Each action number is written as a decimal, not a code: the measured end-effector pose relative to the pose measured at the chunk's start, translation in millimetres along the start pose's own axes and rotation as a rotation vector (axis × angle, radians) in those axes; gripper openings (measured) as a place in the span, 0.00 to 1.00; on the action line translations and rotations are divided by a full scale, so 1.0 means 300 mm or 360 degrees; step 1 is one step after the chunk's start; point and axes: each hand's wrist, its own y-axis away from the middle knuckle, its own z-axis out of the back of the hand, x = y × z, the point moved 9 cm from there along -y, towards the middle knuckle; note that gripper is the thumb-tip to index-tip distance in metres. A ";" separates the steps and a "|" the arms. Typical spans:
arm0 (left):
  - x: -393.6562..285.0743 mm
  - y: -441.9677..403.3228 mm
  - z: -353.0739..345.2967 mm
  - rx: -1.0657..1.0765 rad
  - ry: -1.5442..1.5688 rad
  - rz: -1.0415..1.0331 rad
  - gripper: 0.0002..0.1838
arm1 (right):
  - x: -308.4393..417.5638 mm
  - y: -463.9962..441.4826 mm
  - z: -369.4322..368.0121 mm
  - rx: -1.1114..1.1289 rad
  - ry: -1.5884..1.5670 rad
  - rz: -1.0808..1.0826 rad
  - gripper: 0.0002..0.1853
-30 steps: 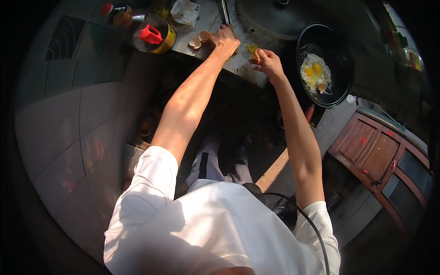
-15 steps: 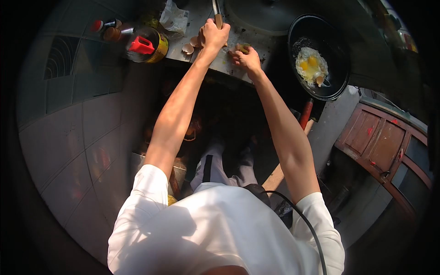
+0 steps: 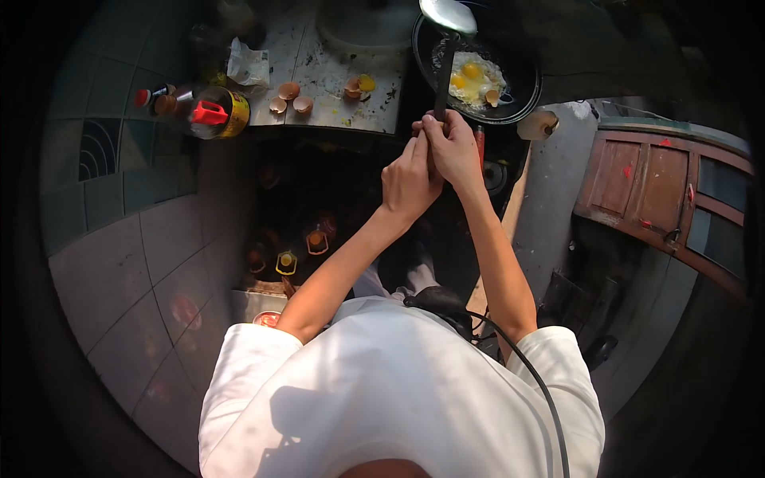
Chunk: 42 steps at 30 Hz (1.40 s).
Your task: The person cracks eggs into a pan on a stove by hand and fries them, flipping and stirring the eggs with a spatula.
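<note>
Both hands meet on the dark handle of a ladle (image 3: 448, 16), whose rounded, shiny metal head is raised over the far left rim of the black pan (image 3: 529, 102). My left hand (image 3: 410, 182) wraps the lower end of the handle. Just above it, my right hand (image 3: 454, 151) closes around the handle, its fingertips partly hidden. In the pan lie frying eggs (image 3: 472, 76) with yellow yolks and white edges, and a piece of eggshell (image 3: 492, 97) rests on them. The pan's red handle (image 3: 480, 142) passes behind my right hand.
Several broken eggshells (image 3: 303, 104) lie on the stained counter (image 3: 331, 107). An oil bottle (image 3: 233, 113) with a red handle, smaller bottles (image 3: 165, 104) and a white plastic bag (image 3: 249, 64) stand at the left. A wooden cabinet (image 3: 637, 179) is at the right.
My left hand has carried the ladle right, toward the pan. My right hand has left the eggshell on the counter and joined it on the handle. The view has shifted right.
</note>
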 end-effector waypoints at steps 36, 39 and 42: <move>-0.143 0.170 -0.400 -0.0249 -0.0058 0.0552 0.10 | 0.108 -0.420 0.714 0.1275 0.1910 -0.0177 0.22; -0.135 0.170 -0.383 -0.0308 -0.0085 0.0579 0.09 | 0.106 -0.441 0.723 0.1428 0.1902 -0.0108 0.22; -0.134 0.164 -0.376 -0.0340 -0.0087 0.0604 0.09 | 0.123 -0.432 0.726 0.1501 0.1982 -0.0131 0.22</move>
